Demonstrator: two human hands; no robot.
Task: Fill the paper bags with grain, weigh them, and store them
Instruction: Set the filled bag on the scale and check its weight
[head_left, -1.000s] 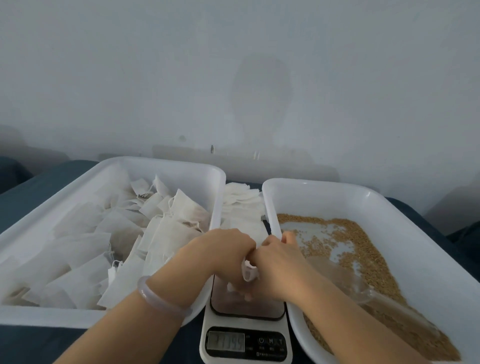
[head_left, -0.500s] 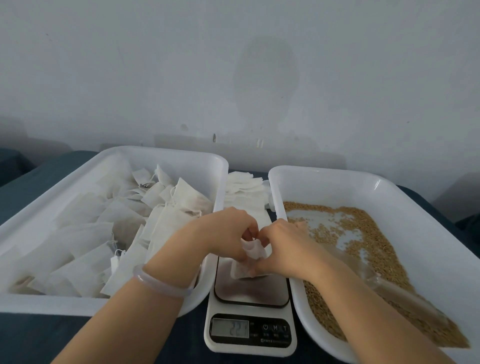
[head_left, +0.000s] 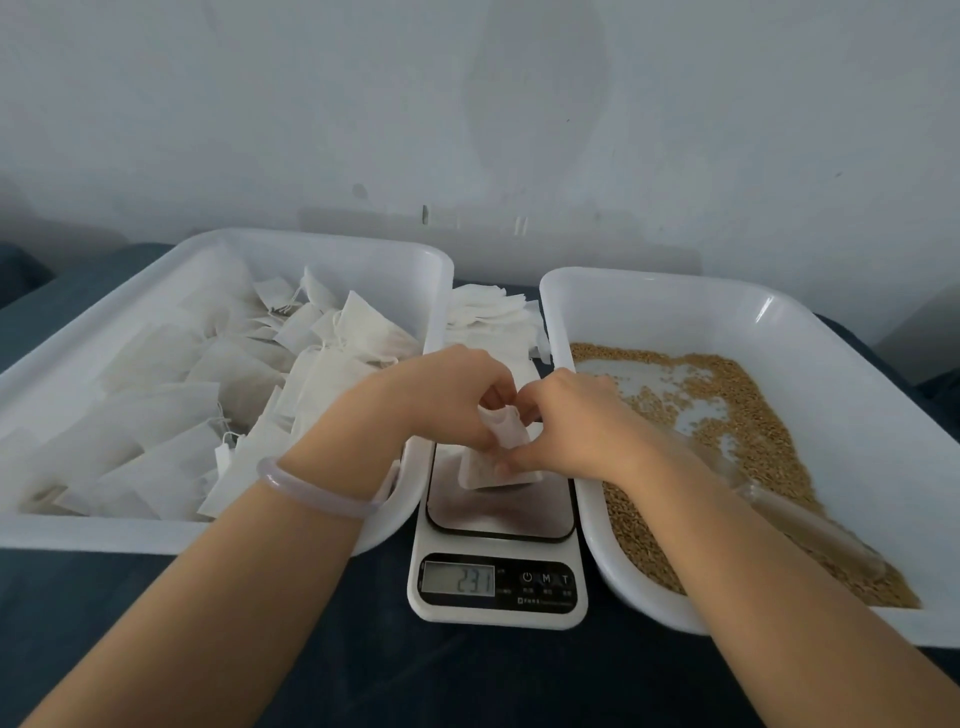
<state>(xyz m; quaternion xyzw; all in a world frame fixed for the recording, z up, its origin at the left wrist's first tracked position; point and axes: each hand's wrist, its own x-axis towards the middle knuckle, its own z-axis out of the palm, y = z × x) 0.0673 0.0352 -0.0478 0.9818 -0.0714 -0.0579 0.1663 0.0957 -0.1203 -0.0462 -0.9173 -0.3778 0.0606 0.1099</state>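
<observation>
A small white paper bag (head_left: 501, 457) stands on the platform of the digital scale (head_left: 497, 587), whose display shows digits. My left hand (head_left: 447, 397) and my right hand (head_left: 569, 423) both pinch the bag's crumpled top from either side, fingers curled round the paper. The white tray on the left (head_left: 130, 530) holds several filled paper bags (head_left: 171, 415). The white tray on the right (head_left: 649, 296) holds brown grain (head_left: 737, 410), with a clear plastic scoop (head_left: 800, 514) lying in it.
A stack of flat unfilled bags (head_left: 488, 312) lies between the two trays, behind the scale. Everything stands on a dark blue cloth (head_left: 467, 675). A pale wall rises right behind the trays.
Both hands have stayed on the bag's top and worked the paper. The bag has come to stand on the scale, and the display reading has changed. The camera has tilted slightly.
</observation>
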